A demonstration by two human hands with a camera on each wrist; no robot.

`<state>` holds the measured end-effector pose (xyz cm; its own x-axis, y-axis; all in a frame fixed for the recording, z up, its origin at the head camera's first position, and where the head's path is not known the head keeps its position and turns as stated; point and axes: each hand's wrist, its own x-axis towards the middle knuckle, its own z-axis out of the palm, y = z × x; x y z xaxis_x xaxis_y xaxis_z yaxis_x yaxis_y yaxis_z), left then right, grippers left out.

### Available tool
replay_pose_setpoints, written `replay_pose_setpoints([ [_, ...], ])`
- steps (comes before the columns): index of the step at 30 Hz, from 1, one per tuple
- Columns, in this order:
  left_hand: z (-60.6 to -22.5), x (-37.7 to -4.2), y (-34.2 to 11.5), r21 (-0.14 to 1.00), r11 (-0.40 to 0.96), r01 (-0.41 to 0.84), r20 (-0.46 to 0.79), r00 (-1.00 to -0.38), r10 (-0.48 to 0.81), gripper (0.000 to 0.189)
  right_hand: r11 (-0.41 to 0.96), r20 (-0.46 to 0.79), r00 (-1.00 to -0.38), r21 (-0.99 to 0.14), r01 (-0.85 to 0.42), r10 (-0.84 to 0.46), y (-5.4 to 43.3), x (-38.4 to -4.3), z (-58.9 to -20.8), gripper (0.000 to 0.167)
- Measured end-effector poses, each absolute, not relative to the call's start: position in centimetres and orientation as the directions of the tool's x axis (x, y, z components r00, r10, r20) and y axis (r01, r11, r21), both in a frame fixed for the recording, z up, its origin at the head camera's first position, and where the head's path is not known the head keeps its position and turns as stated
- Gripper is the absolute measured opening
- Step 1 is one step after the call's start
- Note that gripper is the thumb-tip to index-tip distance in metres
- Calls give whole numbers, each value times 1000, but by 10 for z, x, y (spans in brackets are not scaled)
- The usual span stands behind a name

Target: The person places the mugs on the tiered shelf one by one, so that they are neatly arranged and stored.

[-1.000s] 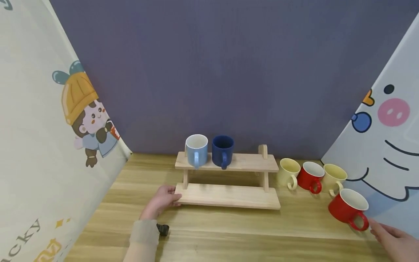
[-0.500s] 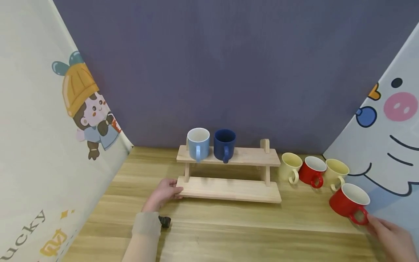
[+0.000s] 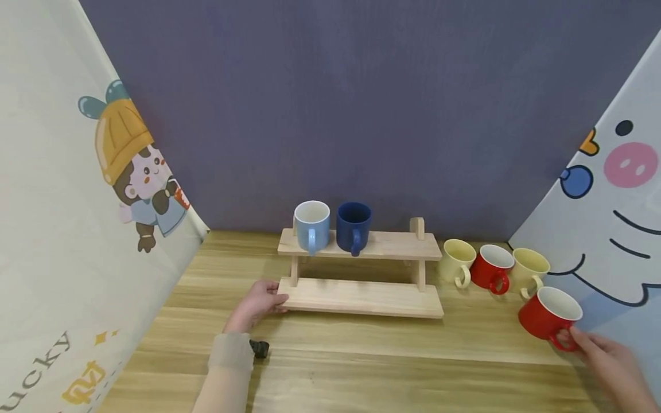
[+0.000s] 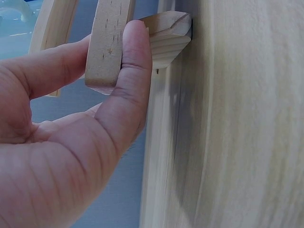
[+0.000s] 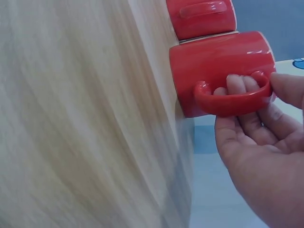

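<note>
Left arm, seen from where I stand: pale grey-beige cuff, broad, plain, circling the wrist. A small black block (image 3: 260, 349), edges somewhat rounded, juts from its inner side; markings too small to read. Left hand (image 3: 257, 302) bare, finger joints creased. Right hand (image 3: 608, 358) likewise bare; its forearm runs out of sight.
</note>
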<state>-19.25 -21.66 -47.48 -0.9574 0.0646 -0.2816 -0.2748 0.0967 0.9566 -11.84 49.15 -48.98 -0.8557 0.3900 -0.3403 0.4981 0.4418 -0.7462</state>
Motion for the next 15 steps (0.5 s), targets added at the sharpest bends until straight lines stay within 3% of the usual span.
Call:
replay_pose_setpoints([
  [7,-477,-192,-218,958,88,-275,-281,-957,73,44,388,-343,-897,-815,431,278,492,-121,-491,85],
  [13,-475,-192,-218,957,90,-275,-281,-957,75,46,268,-380,-891,-857,440,247,488,-120,-488,79],
  [15,-475,-193,-218,957,88,-276,-283,-956,77,45,201,-370,-898,-886,418,238,486,-119,-488,66],
])
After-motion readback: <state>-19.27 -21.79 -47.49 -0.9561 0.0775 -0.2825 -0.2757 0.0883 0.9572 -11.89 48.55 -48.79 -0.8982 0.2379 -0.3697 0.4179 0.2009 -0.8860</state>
